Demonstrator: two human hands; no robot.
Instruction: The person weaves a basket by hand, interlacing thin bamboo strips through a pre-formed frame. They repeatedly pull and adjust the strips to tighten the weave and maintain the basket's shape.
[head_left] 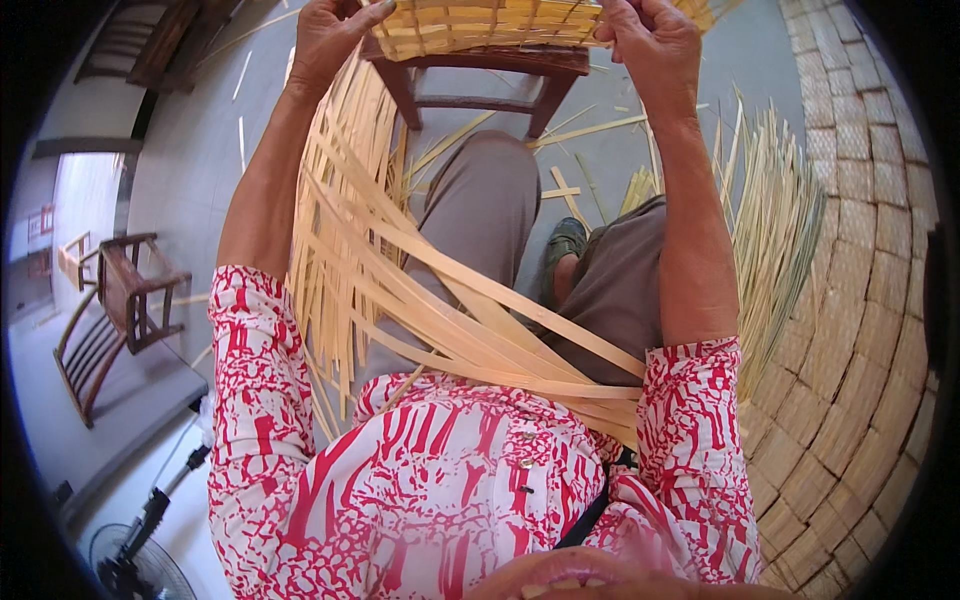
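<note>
1. Woven bamboo piece [490, 25] sits at the top edge of view, resting on a dark wooden stool [478, 75]. Left hand [335, 40] grips its left edge, fingers curled tight around the weave; right hand [650, 40] is clenched on its right edge.
2. Long loose bamboo strips [440, 310] trail from the weave down across the lap to the waist, crossing both knees and lying between the forearms.
3. More strips hang in a bundle just inside the left forearm, fanning toward the floor [200, 150].
4. Right side: a sheaf of thin splints [775, 240] lies spread beside the right arm, against a large woven mat [860, 300] that curves along the frame's right rim.
5. Left side: a second wooden stool [135, 285] and a slatted chair [85, 350] stand well apart on the grey floor, with open room between.
6. Lower left: a fan [135, 570] on a stand, near the left elbow.
7. Stray splints lie scattered on the floor around the stool legs.
8. One shoe [565, 245] shows between the knees.
</note>
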